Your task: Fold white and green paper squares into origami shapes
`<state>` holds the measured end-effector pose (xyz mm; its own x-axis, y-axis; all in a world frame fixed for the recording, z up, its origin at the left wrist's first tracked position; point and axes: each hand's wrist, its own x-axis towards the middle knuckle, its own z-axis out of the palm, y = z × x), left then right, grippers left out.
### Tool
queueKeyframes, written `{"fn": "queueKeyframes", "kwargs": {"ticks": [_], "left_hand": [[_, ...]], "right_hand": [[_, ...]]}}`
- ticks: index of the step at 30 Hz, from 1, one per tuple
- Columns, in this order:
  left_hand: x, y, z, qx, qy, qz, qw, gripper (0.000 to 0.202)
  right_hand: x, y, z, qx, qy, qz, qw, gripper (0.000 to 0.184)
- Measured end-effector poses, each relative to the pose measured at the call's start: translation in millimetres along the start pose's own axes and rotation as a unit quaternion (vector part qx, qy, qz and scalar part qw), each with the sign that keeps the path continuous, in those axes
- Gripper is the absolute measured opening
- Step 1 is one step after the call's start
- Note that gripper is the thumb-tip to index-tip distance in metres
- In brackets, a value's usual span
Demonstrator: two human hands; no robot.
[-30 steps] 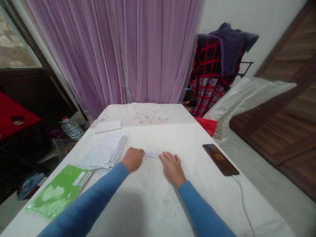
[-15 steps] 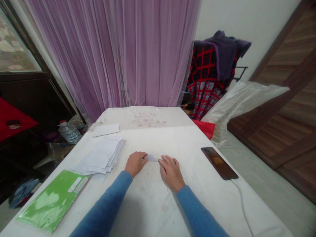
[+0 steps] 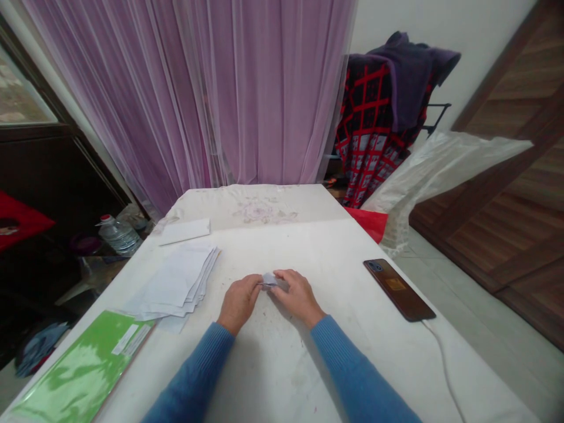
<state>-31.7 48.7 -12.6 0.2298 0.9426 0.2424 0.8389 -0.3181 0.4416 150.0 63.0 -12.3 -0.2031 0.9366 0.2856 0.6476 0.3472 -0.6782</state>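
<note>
One white-covered table [image 3: 264, 238] fills the lower part of my view. From where the hands work, a green plastic folder [image 3: 83, 370] lies at 8 o'clock, a stack of white paper sheets [image 3: 176, 282] at 9 o'clock, and a smartphone [image 3: 399, 289] at 3 o'clock. I see the left hand [image 3: 240, 304] and right hand [image 3: 297, 296] closed in, both grasping a small folded piece of white paper [image 3: 268, 280] between their fingertips, just above the tabletop.
</note>
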Motion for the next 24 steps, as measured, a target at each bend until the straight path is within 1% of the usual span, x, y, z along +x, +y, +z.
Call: {"fn": "queueKeyframes", "kwargs": {"ticks": [3, 4, 7, 9, 11, 13, 15, 17, 18, 20, 22, 24], "left_hand": [[2, 1, -1.9, -0.048, 0.009, -0.043, 0.998, 0.013], [3, 2, -2.9, -0.073, 0.012, -0.057, 0.996, 0.014], [13, 3, -6.9, -0.158, 0.029, -0.079, 0.984, 0.024], [23, 3, -8.4, -0.227, 0.052, -0.096, 0.968, 0.028], [33, 4, -7.5, -0.322, 0.078, -0.125, 0.935, 0.032], [40, 6, -3.8, -0.426, 0.092, -0.155, 0.887, 0.035], [44, 9, 2.0, -0.503, 0.087, -0.173, 0.842, 0.037], [44, 13, 8.2, -0.540, 0.072, -0.185, 0.818, 0.037], [44, 14, 10.8, -0.546, 0.064, -0.189, 0.814, 0.037], [42, 17, 14.7, -0.545, 0.060, -0.194, 0.813, 0.036], [40, 18, 16.5, -0.534, 0.074, -0.197, 0.819, 0.033], [40, 17, 17.1, -0.519, 0.088, -0.198, 0.826, 0.030]], "right_hand": [[6, 0, 1, 0.024, 0.004, -0.005, 1.000, 0.039], [8, 0, 0, 0.040, 0.000, -0.006, 0.999, 0.037], [19, 1, -1, 0.088, -0.021, -0.004, 0.996, 0.018], [28, 1, -1, 0.147, -0.028, 0.015, 0.989, 0.017], [37, 2, 1, 0.238, -0.021, 0.048, 0.970, 0.018], [42, 2, 6, 0.334, -0.006, 0.090, 0.938, 0.019], [45, 4, 11, 0.404, 0.001, 0.128, 0.906, 0.025], [44, 5, 16, 0.450, -0.002, 0.156, 0.880, 0.030], [43, 6, 18, 0.465, -0.004, 0.163, 0.870, 0.031], [41, 8, 21, 0.482, -0.002, 0.169, 0.860, 0.032], [38, 8, 23, 0.478, 0.014, 0.166, 0.863, 0.031], [37, 7, 24, 0.459, 0.033, 0.157, 0.874, 0.030]]}}
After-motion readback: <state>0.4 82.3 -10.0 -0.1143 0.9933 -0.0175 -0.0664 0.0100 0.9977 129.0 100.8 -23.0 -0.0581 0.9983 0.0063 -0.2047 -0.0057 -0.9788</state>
